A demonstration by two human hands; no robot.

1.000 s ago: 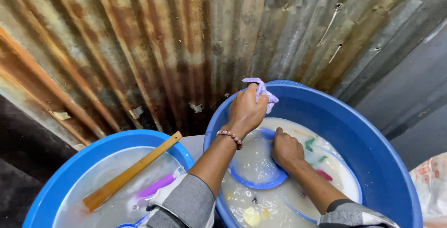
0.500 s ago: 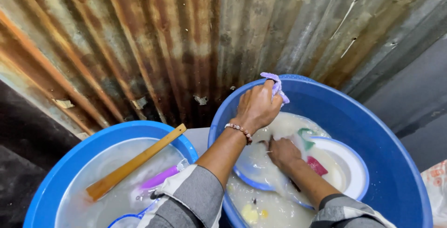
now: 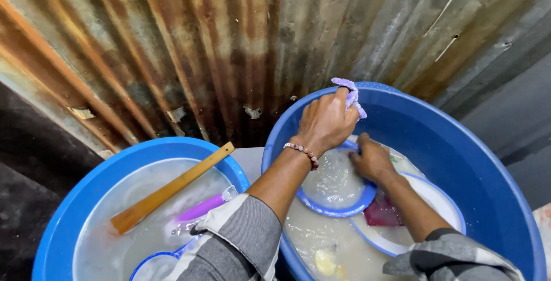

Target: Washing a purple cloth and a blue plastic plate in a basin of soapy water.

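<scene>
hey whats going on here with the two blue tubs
A person is washing dishes by hand. The left hand grips a purple cloth over the right blue tub, while the right hand steadies a blue-rimmed plate in cloudy water. The left tub holds a wooden spatula and a purple-handled utensil.

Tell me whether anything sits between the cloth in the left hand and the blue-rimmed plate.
Nothing visible does. The left hand grips the purple cloth just above the blue-rimmed plate. The right hand holds the plate's far rim, off to the side of that path.
</scene>
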